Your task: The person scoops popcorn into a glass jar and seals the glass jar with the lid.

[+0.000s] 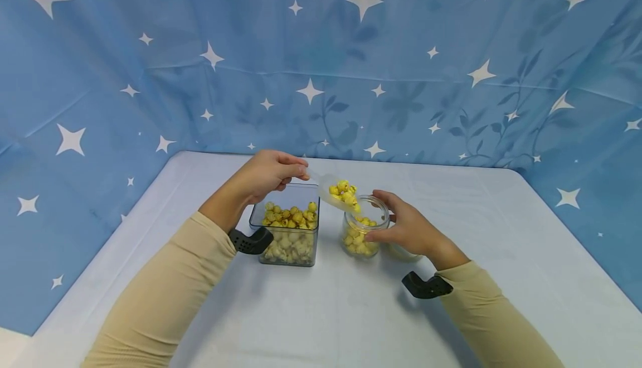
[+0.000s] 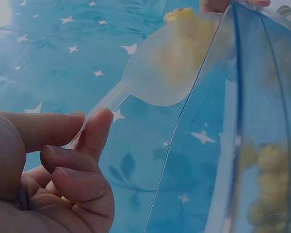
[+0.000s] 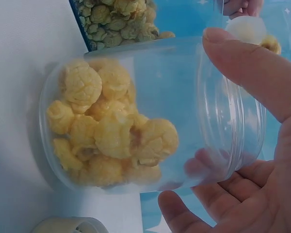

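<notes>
left hand (image 1: 271, 174): pinches scoop (image 1: 337, 194) handle, bowl tilted over jar mouth
right hand (image 1: 406, 227): wrapped round jar (image 1: 362, 228), just right of the bin (image 1: 291, 233)

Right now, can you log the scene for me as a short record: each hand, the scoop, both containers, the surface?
left hand: pinches scoop handle
scoop: loaded with yellow puffs, tilted over the jar mouth
right hand: grips the jar at its rim
jar: round, clear, upright, partly filled with puffs
square container: clear, open, holds more puffs, left of jar
lid: pale, on table beside jar
table: pale blue cloth
</notes>
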Motion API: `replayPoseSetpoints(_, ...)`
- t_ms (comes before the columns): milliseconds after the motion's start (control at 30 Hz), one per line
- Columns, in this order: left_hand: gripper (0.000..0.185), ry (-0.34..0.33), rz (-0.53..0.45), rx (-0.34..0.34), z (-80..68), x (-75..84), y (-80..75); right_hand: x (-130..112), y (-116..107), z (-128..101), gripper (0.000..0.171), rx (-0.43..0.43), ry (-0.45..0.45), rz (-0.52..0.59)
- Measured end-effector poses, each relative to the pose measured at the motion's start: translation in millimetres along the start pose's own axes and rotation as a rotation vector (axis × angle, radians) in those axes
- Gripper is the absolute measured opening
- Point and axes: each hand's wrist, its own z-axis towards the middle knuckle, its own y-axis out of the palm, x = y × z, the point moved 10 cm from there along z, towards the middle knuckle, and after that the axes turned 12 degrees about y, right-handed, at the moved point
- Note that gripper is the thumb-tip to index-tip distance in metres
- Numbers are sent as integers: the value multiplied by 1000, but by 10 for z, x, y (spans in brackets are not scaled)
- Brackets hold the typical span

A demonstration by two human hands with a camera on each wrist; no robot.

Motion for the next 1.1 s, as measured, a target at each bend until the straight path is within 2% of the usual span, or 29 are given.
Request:
replayPoseSetpoints(500,33,14,18,-2,6,59,10,16,14,-5,99,-4,1,14)
replayPoseSetpoints(767,32,28,89,-7,11,108,34,24,21,-10,98,-5,2,25)
replayPoseSetpoints(1100,31,24,96,9,17,100,35,31,30,-19,99,-11,3,39)
